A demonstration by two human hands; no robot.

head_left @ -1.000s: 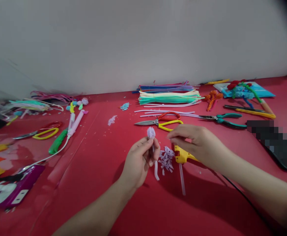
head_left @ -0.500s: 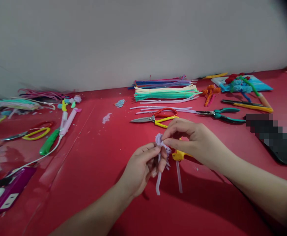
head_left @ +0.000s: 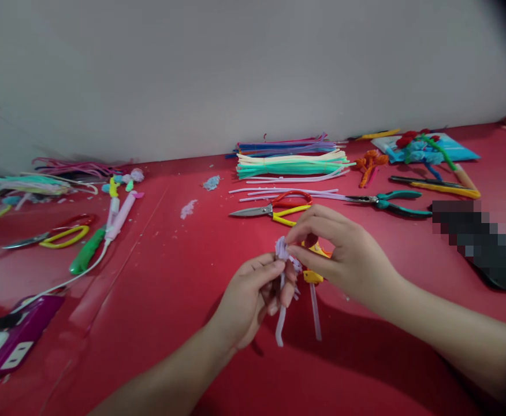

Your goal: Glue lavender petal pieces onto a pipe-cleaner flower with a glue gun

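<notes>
My left hand [head_left: 248, 300] pinches the stem of a small lilac pipe-cleaner flower [head_left: 282, 249], its tail hanging down toward the red table [head_left: 170, 277]. My right hand [head_left: 343, 254] is closed in a pinch on the flower's fuzzy head from the right. Right behind my hands lies a yellow glue gun [head_left: 314, 275] with a pale glue stick [head_left: 315, 312] pointing toward me; my right hand partly hides it.
Red-and-yellow scissors [head_left: 274, 210], teal pliers [head_left: 387, 202] and bundles of coloured pipe cleaners [head_left: 291, 162] lie behind. A second pair of scissors [head_left: 54, 236], a green-handled tool [head_left: 86, 257] and a purple box [head_left: 10, 341] are at left. A blurred dark object [head_left: 482, 242] sits at right.
My right hand came in from the right and pinched the flower head that my left hand was holding up alone; both hands have drifted slightly right and lower.
</notes>
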